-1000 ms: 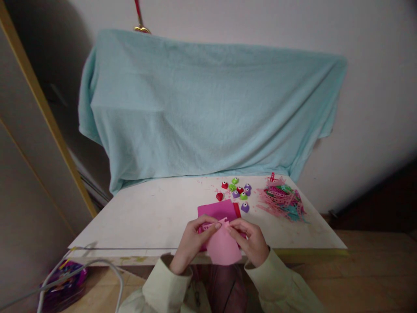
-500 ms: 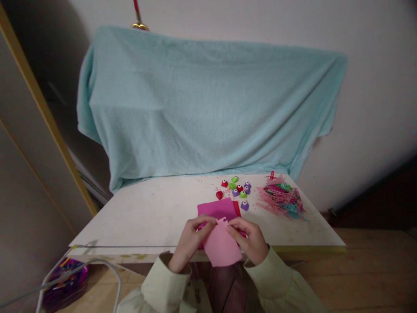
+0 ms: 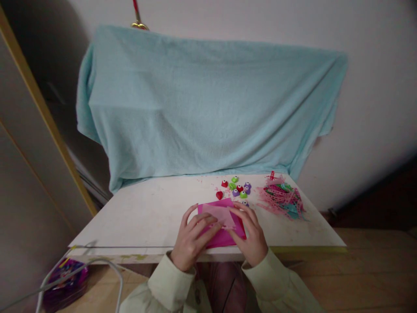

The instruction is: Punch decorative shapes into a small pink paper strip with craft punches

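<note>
Both hands lie flat with spread fingers, the left hand [image 3: 190, 237] and right hand [image 3: 250, 234] pressing a pale pink sheet [image 3: 221, 215] onto the magenta stack [image 3: 224, 237]. It sits at the table's [image 3: 146, 217] near edge, small punches [image 3: 239, 189] behind.

Counts, tabletop [image 3: 146, 217]:

- Hands: two, left hand [image 3: 192, 237] and right hand [image 3: 250, 237], both on the sheets.
- Sheets: one light pink sheet [image 3: 221, 214] lying over one magenta sheet [image 3: 224, 237]; a red edge shows at the right, so maybe a third beneath, unclear.
- Small punches [image 3: 237, 189]: about nine visible. Red three, green three, purple three; one purple partly hidden by fingers.
- Paper scraps [image 3: 282, 198]: one heap, pink and teal strips, too tangled to count.
- Blue cloth [image 3: 208, 104]: one.
</note>
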Action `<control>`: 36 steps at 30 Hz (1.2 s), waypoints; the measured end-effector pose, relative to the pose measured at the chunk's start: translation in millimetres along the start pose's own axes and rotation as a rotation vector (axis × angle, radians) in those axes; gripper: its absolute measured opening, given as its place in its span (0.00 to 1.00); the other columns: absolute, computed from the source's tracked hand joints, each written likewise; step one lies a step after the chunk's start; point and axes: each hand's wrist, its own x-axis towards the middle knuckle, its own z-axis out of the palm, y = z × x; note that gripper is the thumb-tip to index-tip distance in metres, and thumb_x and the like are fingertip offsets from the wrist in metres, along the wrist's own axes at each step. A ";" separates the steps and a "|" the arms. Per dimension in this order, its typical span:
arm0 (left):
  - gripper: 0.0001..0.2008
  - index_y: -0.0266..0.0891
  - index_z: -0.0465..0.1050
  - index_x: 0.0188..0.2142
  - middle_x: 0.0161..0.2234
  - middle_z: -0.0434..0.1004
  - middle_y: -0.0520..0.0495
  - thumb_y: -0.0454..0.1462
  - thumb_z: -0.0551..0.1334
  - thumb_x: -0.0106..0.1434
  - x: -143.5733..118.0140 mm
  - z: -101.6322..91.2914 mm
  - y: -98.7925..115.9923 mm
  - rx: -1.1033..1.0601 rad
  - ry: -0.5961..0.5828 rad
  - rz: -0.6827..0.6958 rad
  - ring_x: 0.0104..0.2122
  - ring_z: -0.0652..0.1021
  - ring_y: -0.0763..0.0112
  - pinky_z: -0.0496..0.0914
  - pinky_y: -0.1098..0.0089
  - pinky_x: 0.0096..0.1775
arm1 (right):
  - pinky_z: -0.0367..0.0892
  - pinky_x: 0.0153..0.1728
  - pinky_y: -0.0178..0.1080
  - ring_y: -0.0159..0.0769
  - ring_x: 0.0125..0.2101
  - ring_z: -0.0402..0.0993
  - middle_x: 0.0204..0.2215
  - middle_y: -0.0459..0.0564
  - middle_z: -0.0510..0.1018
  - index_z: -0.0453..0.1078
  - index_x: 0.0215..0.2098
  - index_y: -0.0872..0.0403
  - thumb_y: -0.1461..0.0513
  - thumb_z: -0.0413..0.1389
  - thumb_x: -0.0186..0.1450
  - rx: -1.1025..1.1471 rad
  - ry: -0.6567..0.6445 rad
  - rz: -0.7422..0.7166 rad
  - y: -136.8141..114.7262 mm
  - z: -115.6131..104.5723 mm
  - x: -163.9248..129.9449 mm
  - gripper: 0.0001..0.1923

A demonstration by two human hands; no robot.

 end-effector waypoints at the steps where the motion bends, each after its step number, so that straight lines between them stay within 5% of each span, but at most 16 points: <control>1: 0.17 0.48 0.67 0.52 0.44 0.75 0.49 0.33 0.57 0.64 -3.0 1.7 -0.9 0.042 -0.018 0.045 0.48 0.70 0.67 0.48 0.50 0.58 | 0.57 0.55 0.49 0.44 0.54 0.58 0.53 0.53 0.63 0.64 0.52 0.49 0.67 0.54 0.60 -0.031 -0.006 -0.017 0.6 0.7 -1.4 0.22; 7: 0.16 0.43 0.65 0.52 0.43 0.73 0.47 0.34 0.56 0.65 -21.9 27.1 -6.1 0.131 -0.196 0.064 0.48 0.68 0.65 0.54 0.52 0.56 | 0.60 0.51 0.47 0.42 0.49 0.61 0.48 0.52 0.65 0.70 0.34 0.51 0.69 0.52 0.61 -0.165 -0.091 -0.074 18.5 12.7 -18.4 0.09; 15: 0.09 0.40 0.69 0.44 0.36 0.72 0.46 0.35 0.55 0.64 -25.5 45.4 -3.2 0.078 -0.390 -0.015 0.39 0.71 0.65 0.66 0.59 0.45 | 0.63 0.44 0.44 0.40 0.41 0.64 0.37 0.51 0.68 0.68 0.31 0.53 0.71 0.52 0.60 -0.213 -0.225 -0.022 44.3 25.0 -34.9 0.08; 22: 0.08 0.40 0.70 0.38 0.36 0.71 0.47 0.38 0.53 0.66 -36.6 46.9 -12.2 -0.150 -0.403 -0.256 0.37 0.72 0.68 0.68 0.68 0.40 | 0.62 0.40 0.41 0.39 0.37 0.65 0.31 0.49 0.70 0.68 0.31 0.52 0.69 0.54 0.60 -0.139 -0.290 0.028 56.4 23.2 -39.6 0.06; 36: 0.07 0.39 0.67 0.36 0.37 0.66 0.47 0.36 0.51 0.66 -33.1 51.7 -19.6 -0.305 -0.389 -0.415 0.37 0.71 0.69 0.68 0.68 0.41 | 0.61 0.39 0.41 0.39 0.37 0.65 0.31 0.48 0.70 0.67 0.32 0.52 0.63 0.57 0.60 -0.110 -0.365 0.089 59.5 19.5 -32.0 0.02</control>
